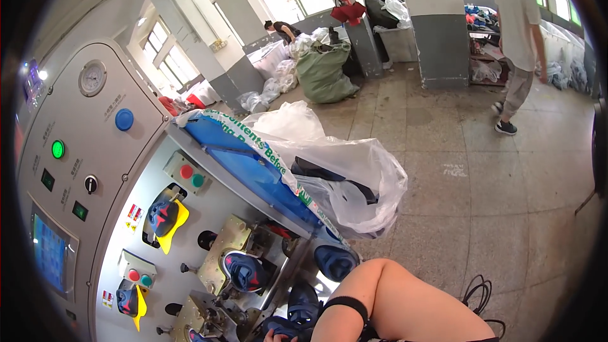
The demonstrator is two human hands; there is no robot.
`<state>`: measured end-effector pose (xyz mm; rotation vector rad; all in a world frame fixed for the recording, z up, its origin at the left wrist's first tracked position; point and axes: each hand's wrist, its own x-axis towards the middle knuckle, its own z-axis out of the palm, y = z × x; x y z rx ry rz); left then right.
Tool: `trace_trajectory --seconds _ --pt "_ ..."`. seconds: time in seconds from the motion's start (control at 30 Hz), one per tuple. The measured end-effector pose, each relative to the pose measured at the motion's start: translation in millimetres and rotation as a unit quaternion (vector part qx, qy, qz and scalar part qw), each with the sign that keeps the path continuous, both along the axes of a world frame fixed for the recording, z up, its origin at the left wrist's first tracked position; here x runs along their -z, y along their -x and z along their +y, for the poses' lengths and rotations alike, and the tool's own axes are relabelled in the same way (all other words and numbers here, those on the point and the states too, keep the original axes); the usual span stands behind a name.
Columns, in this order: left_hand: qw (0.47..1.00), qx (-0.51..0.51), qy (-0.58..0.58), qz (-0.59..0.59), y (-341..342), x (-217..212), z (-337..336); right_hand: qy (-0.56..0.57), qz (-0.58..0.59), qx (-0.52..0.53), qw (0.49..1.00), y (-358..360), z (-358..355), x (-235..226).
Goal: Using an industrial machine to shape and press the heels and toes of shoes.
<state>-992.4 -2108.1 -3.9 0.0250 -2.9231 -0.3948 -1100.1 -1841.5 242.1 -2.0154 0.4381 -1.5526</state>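
Note:
At the bottom edge, fingertips of what looks like my left hand [276, 337] are closed on a dark blue shoe upper [286, 325]. My bent right arm [405, 297], with a black band [347, 306] round it, comes in from the lower right. Its hand lies out of sight below the picture. Just above the held upper sits another dark shoe upper [303, 304], and a navy one [335, 262] rests beyond it. A blue-and-red shoe upper [246, 272] is set on the machine's metal fixture [223, 247].
The grey machine [136, 76] fills the left, with a screen [52, 253] and buttons. Uppers with yellow pieces [172, 221] hang on its panel. A clear plastic bag [380, 183] stands beside its blue cover [247, 158]. Two people are farther off, one walking [516, 31] at right.

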Motion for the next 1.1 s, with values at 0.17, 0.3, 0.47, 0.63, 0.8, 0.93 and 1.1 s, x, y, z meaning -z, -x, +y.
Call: trace_trajectory --seconds 0.17,0.3,0.47,0.63,0.8,0.93,1.1 --pt "1.000 -0.007 0.005 0.010 0.1 7.7 1.8 -0.017 -0.077 0.034 0.996 15.8 -4.6 21.4" --pt "0.959 -0.145 -0.228 -0.084 5.3 5.6 3.5 -0.019 -0.101 0.037 0.994 21.9 -4.1 28.6" --pt "0.989 -0.133 -0.013 0.055 -9.1 -5.2 20.0 -0.020 -0.119 0.031 0.992 26.1 -3.7 33.3" --pt "0.980 -0.175 -0.072 0.056 -17.0 -6.8 22.7 -0.019 -0.132 0.020 0.991 27.4 -3.9 36.1" --pt "0.978 -0.174 -0.094 0.062 -21.8 -0.3 20.1 -0.019 -0.136 0.016 0.990 29.3 -4.7 35.9" --pt "0.978 -0.176 -0.095 0.058 -21.2 -1.9 22.5 -0.020 -0.136 0.020 0.990 31.6 -3.5 34.8" --pt "0.973 -0.191 -0.123 0.037 -22.1 -0.4 23.1 -0.014 -0.137 0.017 0.990 32.6 -0.4 35.5"
